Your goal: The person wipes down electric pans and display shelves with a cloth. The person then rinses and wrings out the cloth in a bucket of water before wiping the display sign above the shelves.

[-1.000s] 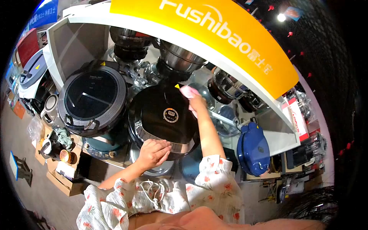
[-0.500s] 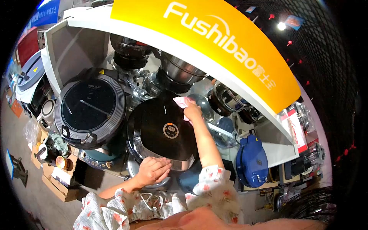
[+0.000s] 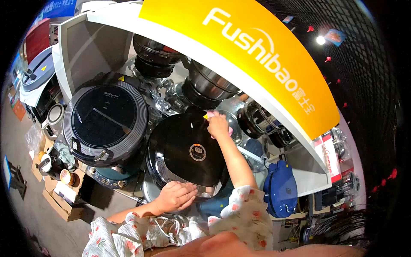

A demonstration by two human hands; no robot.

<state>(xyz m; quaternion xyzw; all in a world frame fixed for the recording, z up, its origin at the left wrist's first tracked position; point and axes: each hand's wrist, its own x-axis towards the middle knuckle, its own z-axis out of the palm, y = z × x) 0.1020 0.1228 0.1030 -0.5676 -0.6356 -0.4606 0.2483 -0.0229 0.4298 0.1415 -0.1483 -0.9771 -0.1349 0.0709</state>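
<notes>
A large round electric griddle (image 3: pixel 177 143) with a glossy black lid stands in front of me. A round badge marks the middle of its lid. My right hand (image 3: pixel 218 125) is closed on a pink cloth (image 3: pixel 230 131), mostly hidden under the fingers, at the lid's far right edge. A small yellow patch shows beside those fingertips. On the griddle's front edge rests my left hand (image 3: pixel 176 197), its fingers laid flat and side by side, with nothing visible in it. The lid is down.
Left of it stands another round griddle (image 3: pixel 107 120) with a ridged rim. Steel pots (image 3: pixel 209 83) and clear glass lids line the white shelf under a yellow sign (image 3: pixel 257 47). A blue appliance (image 3: pixel 280 188) stands at the right. Cardboard boxes (image 3: pixel 64 201) lie lower left.
My right hand has drawn slightly nearer along the lid's far right edge, and the cloth is more bunched under it. My left hand stays at the front edge. The view has shifted slightly.
</notes>
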